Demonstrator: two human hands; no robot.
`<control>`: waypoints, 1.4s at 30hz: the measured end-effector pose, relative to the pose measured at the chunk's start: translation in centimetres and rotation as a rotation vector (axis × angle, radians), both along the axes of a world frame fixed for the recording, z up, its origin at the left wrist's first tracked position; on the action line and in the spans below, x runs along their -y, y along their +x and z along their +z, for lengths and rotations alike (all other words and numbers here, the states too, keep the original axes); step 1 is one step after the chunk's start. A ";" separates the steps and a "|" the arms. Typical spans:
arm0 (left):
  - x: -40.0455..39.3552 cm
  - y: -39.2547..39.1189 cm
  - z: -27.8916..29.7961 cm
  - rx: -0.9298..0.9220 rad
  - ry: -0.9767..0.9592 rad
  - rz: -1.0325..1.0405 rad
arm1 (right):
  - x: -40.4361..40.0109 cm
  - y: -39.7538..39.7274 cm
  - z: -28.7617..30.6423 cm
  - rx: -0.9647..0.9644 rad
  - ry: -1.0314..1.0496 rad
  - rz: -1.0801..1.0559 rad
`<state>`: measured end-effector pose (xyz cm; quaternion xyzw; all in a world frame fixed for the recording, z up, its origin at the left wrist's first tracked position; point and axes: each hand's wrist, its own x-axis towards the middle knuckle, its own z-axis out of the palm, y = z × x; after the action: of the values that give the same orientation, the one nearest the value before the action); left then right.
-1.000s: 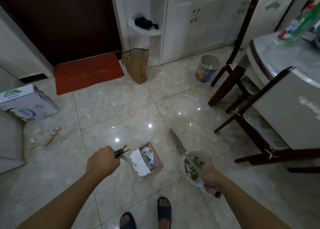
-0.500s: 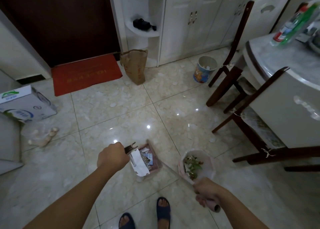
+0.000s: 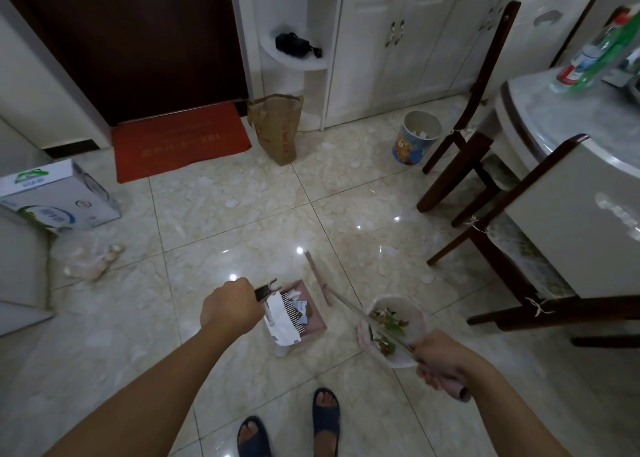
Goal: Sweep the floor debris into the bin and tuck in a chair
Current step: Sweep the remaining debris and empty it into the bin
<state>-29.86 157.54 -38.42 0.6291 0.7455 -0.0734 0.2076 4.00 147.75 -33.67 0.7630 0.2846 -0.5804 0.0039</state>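
Observation:
My left hand (image 3: 231,307) grips the dark handle of a pink dustpan (image 3: 304,309) that rests on the tiled floor and holds paper scraps. My right hand (image 3: 441,361) grips the pink end of a broom handle; the thin shaft runs up-left to the flat pink broom head (image 3: 318,278) just beyond the dustpan. A white plastic bag (image 3: 394,328) with green vegetable scraps lies under the shaft. White debris flakes are scattered over the floor. A small round bin (image 3: 417,138) with a cartoon print stands by two dark wooden chairs (image 3: 460,151) at the table.
A brown paper bag (image 3: 277,127) stands by the white cabinet, next to a red doormat (image 3: 180,141). A carton (image 3: 55,197) and a clear bag (image 3: 93,262) lie at the left. The marble table (image 3: 568,117) with bottles fills the right. My sandalled feet are below.
The broom head has swung from near the bag to the far side of the dustpan. My right hand shifted slightly on the handle; my left hand keeps the dustpan in place.

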 end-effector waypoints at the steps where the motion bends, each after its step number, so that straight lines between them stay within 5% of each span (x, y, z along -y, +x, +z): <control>1: 0.0 0.0 0.0 0.000 0.001 0.003 | -0.2 -0.5 -0.7 0.022 0.009 0.016; 9: -0.1 -0.3 -0.4 0.010 -0.006 0.015 | 0.9 -6.0 -5.1 0.031 -0.053 0.177; 14: 0.2 -0.5 -0.3 0.023 -0.016 0.021 | 2.2 -6.4 -5.2 -0.039 -0.094 0.061; 33: 8.0 -6.5 1.1 0.265 -0.055 0.056 | 14.9 -7.7 1.5 -0.151 0.067 -0.269; 42: 13.7 -7.8 7.5 0.409 0.050 0.167 | 20.8 -6.9 6.2 -0.196 0.180 -0.325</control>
<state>-37.62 143.82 -30.95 0.5718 0.7391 0.0916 0.3441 -2.90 126.91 -27.51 0.7358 0.2076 -0.6172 -0.1857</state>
